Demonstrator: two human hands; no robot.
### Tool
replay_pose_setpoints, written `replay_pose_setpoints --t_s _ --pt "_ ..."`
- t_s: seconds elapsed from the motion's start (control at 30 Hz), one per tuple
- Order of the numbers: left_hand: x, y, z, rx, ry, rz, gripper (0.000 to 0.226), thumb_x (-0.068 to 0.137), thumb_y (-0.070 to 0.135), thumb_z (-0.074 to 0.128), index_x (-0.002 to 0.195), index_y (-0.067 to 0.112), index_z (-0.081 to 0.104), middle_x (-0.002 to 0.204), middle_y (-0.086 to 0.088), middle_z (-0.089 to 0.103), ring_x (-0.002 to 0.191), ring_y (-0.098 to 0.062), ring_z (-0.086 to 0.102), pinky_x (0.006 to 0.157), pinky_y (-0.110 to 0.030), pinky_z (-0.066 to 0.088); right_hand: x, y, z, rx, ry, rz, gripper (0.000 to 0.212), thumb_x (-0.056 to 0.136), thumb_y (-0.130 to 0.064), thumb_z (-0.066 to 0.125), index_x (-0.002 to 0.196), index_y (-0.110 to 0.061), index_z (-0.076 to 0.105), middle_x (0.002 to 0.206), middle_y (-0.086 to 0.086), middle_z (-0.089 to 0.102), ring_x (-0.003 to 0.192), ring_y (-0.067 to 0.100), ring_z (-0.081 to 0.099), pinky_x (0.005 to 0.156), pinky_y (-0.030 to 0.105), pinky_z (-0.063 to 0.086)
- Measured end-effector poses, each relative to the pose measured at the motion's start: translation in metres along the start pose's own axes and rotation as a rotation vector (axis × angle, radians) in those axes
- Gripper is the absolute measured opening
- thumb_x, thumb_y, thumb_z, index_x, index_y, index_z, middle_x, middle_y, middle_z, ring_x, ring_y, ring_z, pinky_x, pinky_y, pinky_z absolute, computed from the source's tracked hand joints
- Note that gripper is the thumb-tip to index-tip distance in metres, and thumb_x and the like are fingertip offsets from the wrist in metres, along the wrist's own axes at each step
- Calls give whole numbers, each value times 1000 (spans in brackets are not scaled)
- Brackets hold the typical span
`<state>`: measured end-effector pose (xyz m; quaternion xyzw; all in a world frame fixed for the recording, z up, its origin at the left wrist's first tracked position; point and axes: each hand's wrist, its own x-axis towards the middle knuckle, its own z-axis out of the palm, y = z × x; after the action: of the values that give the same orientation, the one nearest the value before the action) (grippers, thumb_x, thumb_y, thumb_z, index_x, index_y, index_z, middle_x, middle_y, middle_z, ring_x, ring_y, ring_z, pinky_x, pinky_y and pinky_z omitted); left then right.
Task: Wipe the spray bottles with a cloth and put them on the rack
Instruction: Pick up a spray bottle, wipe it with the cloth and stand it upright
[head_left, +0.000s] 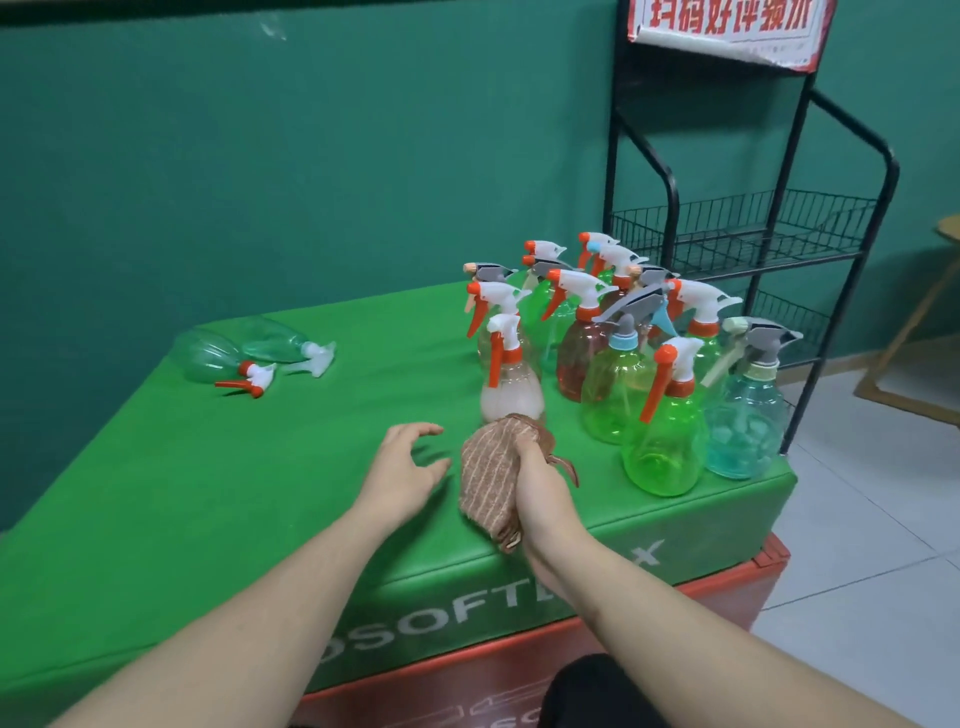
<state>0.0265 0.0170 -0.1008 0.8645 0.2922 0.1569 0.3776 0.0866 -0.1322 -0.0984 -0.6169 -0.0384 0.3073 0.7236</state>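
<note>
Several spray bottles stand in a cluster on the right of the green padded table. The nearest is a clear pinkish bottle with an orange trigger. My right hand grips a brown striped cloth just in front of that bottle. My left hand hovers over the table to the left of the cloth, fingers spread and holding nothing. Two clear green bottles lie on their sides at the far left. A black wire rack stands behind the cluster on the right, its shelves bare.
A green bottle and a blue-tinted bottle with a grey head stand near the table's right front corner. The green wall runs behind the table. White tiled floor and a wooden frame lie to the right.
</note>
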Motion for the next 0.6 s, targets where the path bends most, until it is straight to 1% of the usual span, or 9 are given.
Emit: replay_pose_setpoints --t_s 0.1,0.17,0.27,0.33,0.4,0.43,0.5,0.53,0.6 --pt "0 -26 -26 36 28 8 31 96 15 70 127 18 65 130 3 52 130 -14 49 107 -20 27 3 4 32 -65 -40 17 42 105 -42 46 100 -9 72 86 0 79 89 20 73 87 35 55" --pt "2 -42 -46 55 48 1 29 97 15 69 126 19 65 136 0 55 124 -9 48 107 -20 28 10 6 55 -118 -50 21 38 102 -38 51 114 -6 68 95 4 78 91 21 73 89 36 56" --pt "10 -65 -74 71 72 -15 29 98 16 67 127 22 64 138 4 52 124 -8 46 108 -23 29 24 6 87 -173 -49 14 37 99 -35 54 119 -5 63 103 7 75 95 23 71 91 37 55" --pt "18 -80 -92 94 81 -17 32 99 16 67 130 21 63 139 5 51 123 -8 46 103 -19 29 36 5 108 -204 -41 7 34 99 -34 53 117 -6 61 104 9 73 96 24 70 95 39 54" --pt "30 -94 -108 117 84 -24 35 99 16 67 133 20 61 142 3 50 122 -14 52 98 -17 30 51 2 125 -236 -37 0 29 99 -33 52 106 -6 62 102 10 73 95 26 70 96 42 53" --pt "36 -100 -116 130 84 -30 37 99 16 67 135 20 60 143 3 49 123 -16 53 99 -17 31 60 3 133 -260 -34 -1 29 99 -33 52 103 -6 62 100 11 73 94 27 70 96 44 53" --pt "52 -114 -131 161 97 -33 41 99 16 66 138 21 57 148 2 46 134 -19 47 111 -25 29 81 3 148 -307 -28 -11 28 98 -34 50 97 -8 62 98 11 73 94 30 70 95 44 54" --pt "61 -120 -137 175 107 -32 43 98 15 66 140 21 56 150 1 45 139 -20 44 116 -28 27 91 2 156 -324 -26 -23 27 99 -33 49 94 -9 60 95 10 72 90 29 70 92 40 54" --pt "80 -134 -150 221 123 -18 48 98 11 65 143 21 54 153 1 43 143 -21 40 119 -32 25 111 -2 170 -356 -23 -45 26 100 -33 48 94 -10 59 89 8 69 83 27 67 83 36 52"
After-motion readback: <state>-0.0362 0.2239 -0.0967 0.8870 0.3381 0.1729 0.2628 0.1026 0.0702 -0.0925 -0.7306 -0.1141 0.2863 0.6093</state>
